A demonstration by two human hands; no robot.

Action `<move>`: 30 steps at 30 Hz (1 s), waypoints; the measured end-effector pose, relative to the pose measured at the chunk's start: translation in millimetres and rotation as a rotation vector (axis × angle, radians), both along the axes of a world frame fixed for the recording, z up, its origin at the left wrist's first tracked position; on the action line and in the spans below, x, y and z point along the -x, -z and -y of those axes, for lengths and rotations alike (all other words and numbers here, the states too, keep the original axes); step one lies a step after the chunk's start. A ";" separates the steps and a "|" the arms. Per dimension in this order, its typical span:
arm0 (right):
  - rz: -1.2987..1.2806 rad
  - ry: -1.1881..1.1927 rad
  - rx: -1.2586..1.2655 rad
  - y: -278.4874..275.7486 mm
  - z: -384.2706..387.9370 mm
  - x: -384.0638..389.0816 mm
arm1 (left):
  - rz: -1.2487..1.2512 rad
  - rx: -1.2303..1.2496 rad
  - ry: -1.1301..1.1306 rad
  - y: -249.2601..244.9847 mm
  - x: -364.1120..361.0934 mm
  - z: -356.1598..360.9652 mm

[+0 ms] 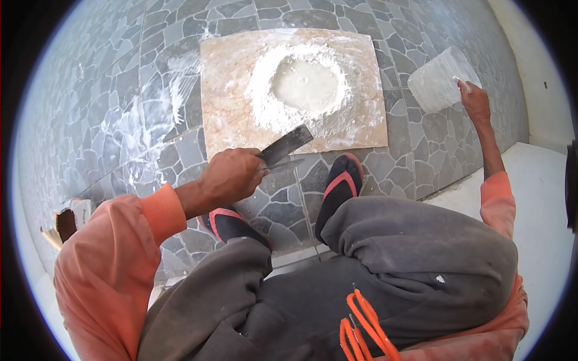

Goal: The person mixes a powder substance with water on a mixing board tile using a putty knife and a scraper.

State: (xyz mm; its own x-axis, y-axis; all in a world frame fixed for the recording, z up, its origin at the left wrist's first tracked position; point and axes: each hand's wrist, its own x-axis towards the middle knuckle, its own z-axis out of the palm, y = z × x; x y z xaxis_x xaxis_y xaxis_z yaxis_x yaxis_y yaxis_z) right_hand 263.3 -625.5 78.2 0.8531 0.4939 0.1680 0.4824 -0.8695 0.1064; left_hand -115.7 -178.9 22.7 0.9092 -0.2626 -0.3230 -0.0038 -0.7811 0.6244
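Note:
My left hand (pixel 232 175) is closed around a scraper with a dark, flat, straight-ended blade (pixel 288 144). A second thin edge shows just below that blade. The blade's tip overlaps the near edge of a ring of white powder (pixel 264 90) in this view. Milky liquid (pixel 307 85) fills the hollow in the ring's middle. The powder is heaped on a square beige marbled tile (pixel 226 114). Off to the right, my right hand (pixel 475 101) grips the rim of a whitish plastic bucket (pixel 435 81), tipped on its side beyond the tile's right edge.
Grey stone-patterned floor (pixel 415 36) surrounds the tile, with white smears (pixel 141 123) on its left. My feet in black and pink sandals (pixel 342 186) are close to the tile's near edge. An opened cardboard box (pixel 72 219) stands far left. A pale wall (pixel 524 54) rises at right.

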 end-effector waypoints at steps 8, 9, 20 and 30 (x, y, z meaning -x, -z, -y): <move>-0.038 0.219 -0.030 30.2 45.3 10.3 | -0.012 0.166 -0.103 3.0 -8.2 -13.9; -0.072 0.236 -0.017 28.8 44.5 15.8 | -0.036 0.171 -0.105 2.8 -10.1 -14.2; -0.134 -0.104 -0.102 -36.8 -89.9 79.6 | -0.165 0.264 0.004 -20.0 -26.3 -4.0; -1.049 -0.758 0.201 5.8 -236.8 233.1 | 0.010 0.106 0.378 -39.7 -16.6 21.7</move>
State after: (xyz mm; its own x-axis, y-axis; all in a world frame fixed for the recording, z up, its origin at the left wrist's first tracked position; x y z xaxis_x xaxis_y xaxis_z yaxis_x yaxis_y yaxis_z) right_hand 30.2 -388.7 72.5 0.0331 0.8443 -0.5349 0.7738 -0.3604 -0.5209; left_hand -99.1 -200.6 62.4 0.7450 -0.6110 -0.2677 -0.2853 -0.6546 0.7000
